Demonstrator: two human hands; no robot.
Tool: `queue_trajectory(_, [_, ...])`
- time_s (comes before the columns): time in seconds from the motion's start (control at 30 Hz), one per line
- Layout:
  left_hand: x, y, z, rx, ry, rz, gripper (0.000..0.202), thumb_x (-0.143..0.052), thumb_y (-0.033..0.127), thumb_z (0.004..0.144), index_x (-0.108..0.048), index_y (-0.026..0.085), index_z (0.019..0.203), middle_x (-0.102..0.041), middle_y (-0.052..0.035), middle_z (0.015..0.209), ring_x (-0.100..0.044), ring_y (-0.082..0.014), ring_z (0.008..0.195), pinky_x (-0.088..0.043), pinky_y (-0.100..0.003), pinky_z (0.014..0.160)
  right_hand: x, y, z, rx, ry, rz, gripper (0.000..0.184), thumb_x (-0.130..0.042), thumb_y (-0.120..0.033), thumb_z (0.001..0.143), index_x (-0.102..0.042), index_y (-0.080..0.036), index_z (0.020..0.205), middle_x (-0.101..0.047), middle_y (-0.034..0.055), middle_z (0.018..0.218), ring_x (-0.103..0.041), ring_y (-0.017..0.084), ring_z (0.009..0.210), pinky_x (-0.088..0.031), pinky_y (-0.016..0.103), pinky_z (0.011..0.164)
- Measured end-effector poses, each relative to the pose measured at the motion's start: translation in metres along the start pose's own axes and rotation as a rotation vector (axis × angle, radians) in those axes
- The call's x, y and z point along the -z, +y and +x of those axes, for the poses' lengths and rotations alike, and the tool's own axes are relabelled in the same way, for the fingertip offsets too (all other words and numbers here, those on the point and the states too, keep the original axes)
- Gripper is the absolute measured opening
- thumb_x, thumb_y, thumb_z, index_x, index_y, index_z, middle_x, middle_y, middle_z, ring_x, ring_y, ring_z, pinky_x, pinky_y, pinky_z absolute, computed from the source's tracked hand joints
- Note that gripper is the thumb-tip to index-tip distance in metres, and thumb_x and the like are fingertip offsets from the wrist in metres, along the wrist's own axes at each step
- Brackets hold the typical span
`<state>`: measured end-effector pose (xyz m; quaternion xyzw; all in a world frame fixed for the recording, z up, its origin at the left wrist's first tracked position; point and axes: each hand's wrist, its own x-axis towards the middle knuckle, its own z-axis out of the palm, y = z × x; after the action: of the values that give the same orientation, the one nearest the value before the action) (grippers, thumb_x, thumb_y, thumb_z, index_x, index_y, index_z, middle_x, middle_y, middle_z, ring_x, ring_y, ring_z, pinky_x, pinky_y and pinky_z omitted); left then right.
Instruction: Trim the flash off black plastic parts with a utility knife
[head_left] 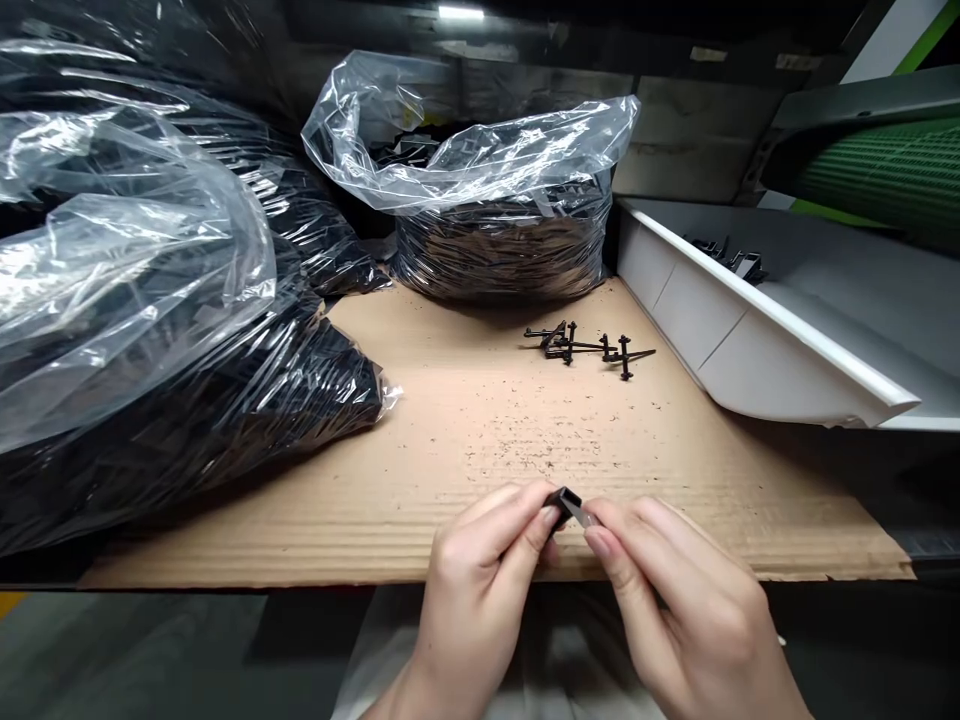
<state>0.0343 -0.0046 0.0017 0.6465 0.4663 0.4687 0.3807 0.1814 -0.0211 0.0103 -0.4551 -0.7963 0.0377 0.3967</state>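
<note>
My left hand (480, 580) and my right hand (682, 600) meet over the near edge of a sheet of brown cardboard (465, 420). Both pinch a small black plastic part (568, 503) between thumb and forefinger, the left at its left end, the right at its right end. The part looks like a small open rectangular frame. Farther back on the cardboard lies a little heap of black plastic runner pieces (589, 347).
A clear bag full of black parts (502, 190) stands at the back. Large clear bags of black parts (150, 320) fill the left. A white tray (757, 320) with a few black parts sits to the right, under a green machine part (877, 170).
</note>
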Motion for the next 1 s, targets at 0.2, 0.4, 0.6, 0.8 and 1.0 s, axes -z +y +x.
queue_trajectory(0.2, [0.001,0.0,-0.001,-0.067,0.006,0.057,0.018,-0.051,0.01,0.083,-0.064,0.022,0.086,-0.061,0.0018,0.071,-0.058,-0.013,0.069,-0.046,-0.02,0.063,0.001,0.0,0.001,-0.069,-0.042,-0.015,0.012,-0.047,-0.01,0.084,-0.058,-0.016,0.085,-0.056,0.0036,0.069,-0.053,0.016,0.063,-0.041,0.027,0.056])
queue_trajectory(0.4, [0.001,0.002,0.001,-0.058,-0.006,0.031,0.018,-0.051,0.01,0.082,-0.065,0.022,0.083,-0.062,0.0004,0.072,-0.059,-0.0155,0.07,-0.047,-0.023,0.063,-0.001,0.001,0.001,-0.08,-0.03,-0.028,0.014,-0.046,-0.012,0.085,-0.059,-0.015,0.085,-0.056,0.0037,0.068,-0.054,0.015,0.062,-0.041,0.026,0.057])
queue_trajectory(0.6, [0.0,-0.002,-0.006,-0.059,-0.029,-0.058,0.02,-0.051,0.008,0.082,-0.063,0.022,0.089,-0.061,0.0008,0.075,-0.058,-0.0131,0.065,-0.046,-0.022,0.062,0.003,0.014,0.008,-0.266,-0.042,-0.068,0.021,-0.043,-0.019,0.088,-0.061,-0.016,0.078,-0.057,0.0026,0.066,-0.054,0.015,0.061,-0.041,0.026,0.055])
queue_trajectory(0.8, [0.005,0.004,-0.001,0.094,-0.122,-0.15,0.018,-0.042,0.023,0.089,-0.059,0.019,0.082,-0.054,0.0005,0.072,-0.048,-0.0112,0.062,-0.039,-0.022,0.059,0.017,0.008,0.003,-0.148,-0.052,0.185,0.014,-0.047,-0.011,0.084,-0.059,-0.018,0.085,-0.058,0.0007,0.07,-0.058,0.013,0.07,-0.045,0.022,0.062])
queue_trajectory(1.0, [0.011,0.008,0.002,0.182,-0.197,-0.278,0.029,-0.04,0.032,0.09,-0.051,0.017,0.068,-0.042,0.0024,0.061,-0.039,-0.0105,0.057,-0.033,-0.023,0.055,0.012,-0.003,0.001,-0.026,-0.127,0.256,0.015,-0.046,-0.004,0.082,-0.055,-0.015,0.082,-0.055,0.0035,0.069,-0.053,0.014,0.062,-0.043,0.027,0.055])
